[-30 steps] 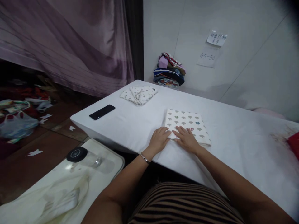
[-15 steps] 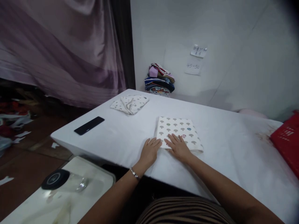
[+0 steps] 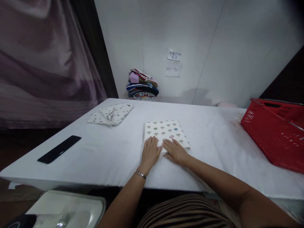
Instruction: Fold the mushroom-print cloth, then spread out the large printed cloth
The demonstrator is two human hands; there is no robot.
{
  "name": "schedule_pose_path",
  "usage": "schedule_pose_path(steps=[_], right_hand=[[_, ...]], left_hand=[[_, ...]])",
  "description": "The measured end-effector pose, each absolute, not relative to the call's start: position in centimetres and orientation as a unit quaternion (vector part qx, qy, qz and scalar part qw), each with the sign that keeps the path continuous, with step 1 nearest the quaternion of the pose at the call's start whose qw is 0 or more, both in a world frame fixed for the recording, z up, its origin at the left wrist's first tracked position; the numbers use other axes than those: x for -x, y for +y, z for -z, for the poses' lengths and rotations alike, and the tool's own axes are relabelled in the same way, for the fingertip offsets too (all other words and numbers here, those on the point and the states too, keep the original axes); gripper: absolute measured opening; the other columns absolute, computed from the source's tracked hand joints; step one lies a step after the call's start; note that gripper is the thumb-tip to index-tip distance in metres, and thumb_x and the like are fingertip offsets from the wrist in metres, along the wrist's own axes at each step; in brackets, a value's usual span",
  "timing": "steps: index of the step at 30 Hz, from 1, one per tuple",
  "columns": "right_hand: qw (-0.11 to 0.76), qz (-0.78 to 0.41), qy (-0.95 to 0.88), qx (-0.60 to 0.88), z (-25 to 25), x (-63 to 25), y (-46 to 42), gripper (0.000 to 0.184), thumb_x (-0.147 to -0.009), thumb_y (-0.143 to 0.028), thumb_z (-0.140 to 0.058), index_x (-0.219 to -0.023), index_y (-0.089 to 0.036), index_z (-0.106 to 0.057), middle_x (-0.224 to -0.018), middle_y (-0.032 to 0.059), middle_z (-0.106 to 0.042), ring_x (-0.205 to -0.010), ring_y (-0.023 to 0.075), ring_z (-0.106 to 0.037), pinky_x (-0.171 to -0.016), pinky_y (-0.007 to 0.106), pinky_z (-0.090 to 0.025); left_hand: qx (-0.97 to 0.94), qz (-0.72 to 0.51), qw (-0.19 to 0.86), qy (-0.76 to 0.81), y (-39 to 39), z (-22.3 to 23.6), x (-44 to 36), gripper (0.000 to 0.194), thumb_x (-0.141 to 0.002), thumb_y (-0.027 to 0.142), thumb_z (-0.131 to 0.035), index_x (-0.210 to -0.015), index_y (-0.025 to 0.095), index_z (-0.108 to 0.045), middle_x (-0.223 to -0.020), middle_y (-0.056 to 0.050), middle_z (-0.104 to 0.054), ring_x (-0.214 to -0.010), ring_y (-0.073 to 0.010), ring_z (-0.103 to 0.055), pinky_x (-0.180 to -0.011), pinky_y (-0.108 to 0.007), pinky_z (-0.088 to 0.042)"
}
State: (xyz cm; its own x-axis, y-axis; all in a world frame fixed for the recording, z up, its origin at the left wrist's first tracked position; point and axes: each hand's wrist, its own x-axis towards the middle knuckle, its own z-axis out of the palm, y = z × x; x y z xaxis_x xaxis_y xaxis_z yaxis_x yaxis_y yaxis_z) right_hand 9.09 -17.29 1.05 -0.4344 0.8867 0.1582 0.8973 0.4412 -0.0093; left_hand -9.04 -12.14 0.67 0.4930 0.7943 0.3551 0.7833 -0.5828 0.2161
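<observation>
A folded white cloth with small mushroom prints (image 3: 166, 131) lies in the middle of the white table (image 3: 111, 158). My left hand (image 3: 150, 152) rests flat on the cloth's near left corner, fingers stretched out. My right hand (image 3: 174, 151) lies flat beside it on the near edge of the same cloth, fingers spread. Neither hand holds anything. A thin bracelet sits on my left wrist.
Another patterned cloth (image 3: 111, 114) lies loosely folded at the table's far left. A black phone (image 3: 59, 149) lies near the left edge. A stack of folded clothes (image 3: 142, 85) sits against the wall. A red plastic basket (image 3: 276, 133) stands on the right.
The view has swung to the right, bringing the red basket into sight. Both hands stay flat on the near edge of the mushroom-print cloth, hardly shifted.
</observation>
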Motion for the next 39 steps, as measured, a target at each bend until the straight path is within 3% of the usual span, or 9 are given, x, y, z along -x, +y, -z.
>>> schedule_pose_path(steps=[6, 12, 16, 19, 22, 25, 31, 36, 39], right_hand=[[0.116, -0.035, -0.705, 0.699, -0.5, -19.2, -23.3, 0.049, -0.093, -0.038, -0.042, -0.137, -0.017, -0.044, -0.144, 0.0121, -0.041, -0.134, 0.0263, -0.034, -0.111, 0.051, -0.023], [0.37, -0.22, -0.478, 0.766, -0.5, -22.9, -26.3, 0.04, -0.09, -0.037, -0.048, -0.12, -0.014, -0.059, -0.13, 0.0117, -0.057, -0.121, 0.0233, -0.051, -0.107, 0.04, -0.035], [0.463, -0.358, -0.369, 0.722, -2.1, -21.3, -23.5, 0.043, -0.089, -0.036, -0.052, -0.125, -0.012, -0.053, -0.117, 0.0137, -0.064, -0.097, 0.0208, -0.064, -0.09, 0.036, -0.051], [0.413, -0.478, -0.346, 0.693, -3.5, -19.9, -20.4, 0.046, -0.089, -0.045, -0.052, -0.123, -0.013, -0.054, -0.108, 0.0148, -0.066, -0.079, 0.0195, -0.067, -0.07, 0.033, -0.058], [0.352, -0.545, -0.34, 0.681, -4.4, -18.4, -17.8, 0.048, -0.086, -0.053, -0.055, -0.114, -0.014, -0.058, -0.11, 0.015, -0.065, -0.082, 0.0216, -0.066, -0.062, 0.032, -0.06], [0.345, -0.535, -0.326, 0.699, -4.6, -17.2, -16.3, 0.049, -0.081, -0.051, -0.063, -0.113, -0.015, -0.057, -0.119, 0.0151, -0.061, -0.092, 0.024, -0.064, -0.06, 0.031, -0.06], [0.376, -0.477, -0.335, 0.72, -4.1, -17.7, -17.0, 0.055, -0.075, -0.039, -0.071, -0.121, -0.014, -0.055, -0.118, 0.016, -0.062, -0.091, 0.0264, -0.064, -0.06, 0.032, -0.059], [0.338, -0.481, -0.347, 0.731, -3.2, -19.8, -18.6, 0.07, -0.072, -0.048, -0.07, -0.13, -0.015, -0.048, -0.117, 0.0173, -0.062, -0.087, 0.0285, -0.065, -0.056, 0.036, -0.058], [0.303, -0.475, -0.379, 0.734, -3.1, -20.4, -18.7, 0.069, -0.074, -0.056, -0.065, -0.129, -0.017, -0.05, -0.115, 0.0172, -0.063, -0.084, 0.0281, -0.065, -0.052, 0.036, -0.057]], left_hand=[[-0.868, -0.214, 0.009, 0.448, -12.4, -1.0, 9.0, 0.047, -0.094, 0.041, -0.032, -0.129, 0.014, -0.049, -0.141, -0.013, -0.046, -0.135, -0.0274, -0.032, -0.112, -0.046, -0.025], [-0.867, -0.213, 0.021, 0.45, -12.7, -1.4, 8.9, 0.046, -0.095, 0.04, -0.031, -0.13, 0.015, -0.048, -0.141, -0.012, -0.045, -0.136, -0.0273, -0.032, -0.112, -0.047, -0.023], [-0.868, -0.204, 0.016, 0.452, -12.8, -1.4, 8.8, 0.045, -0.095, 0.039, -0.031, -0.129, 0.014, -0.049, -0.141, -0.012, -0.045, -0.136, -0.0269, -0.032, -0.113, -0.045, -0.022], [-0.867, -0.181, 0.038, 0.462, -12.5, -1.7, 8.8, 0.045, -0.096, 0.039, -0.031, -0.129, 0.014, -0.049, -0.142, -0.011, -0.044, -0.136, -0.0259, -0.032, -0.112, -0.044, -0.023], [-0.859, -0.153, 0.081, 0.481, -11.8, -2.3, 8.8, 0.041, -0.094, 0.039, -0.036, -0.126, 0.017, -0.052, -0.141, -0.008, -0.046, -0.134, -0.0235, -0.035, -0.111, -0.042, -0.027], [-0.846, -0.138, 0.085, 0.507, -11.1, -3.0, 8.9, 0.039, -0.092, 0.038, -0.04, -0.122, 0.018, -0.054, -0.142, -0.01, -0.044, -0.134, -0.0241, -0.034, -0.109, -0.042, -0.03], [-0.842, -0.117, 0.085, 0.519, -11.7, -2.6, 8.5, 0.047, -0.095, 0.039, -0.03, -0.134, 0.016, -0.042, -0.15, -0.012, -0.03, -0.14, -0.0267, -0.021, -0.109, -0.053, -0.024], [-0.853, -0.133, 0.064, 0.501, -13.8, -1.9, 8.1, 0.047, -0.095, 0.039, -0.03, -0.135, 0.019, -0.041, -0.15, -0.01, -0.033, -0.14, -0.0256, -0.022, -0.111, -0.055, -0.02], [-0.849, -0.124, 0.078, 0.508, -14.2, -2.4, 7.9, 0.045, -0.094, 0.039, -0.031, -0.133, 0.021, -0.044, -0.148, -0.01, -0.035, -0.14, -0.0263, -0.024, -0.11, -0.059, -0.02]])
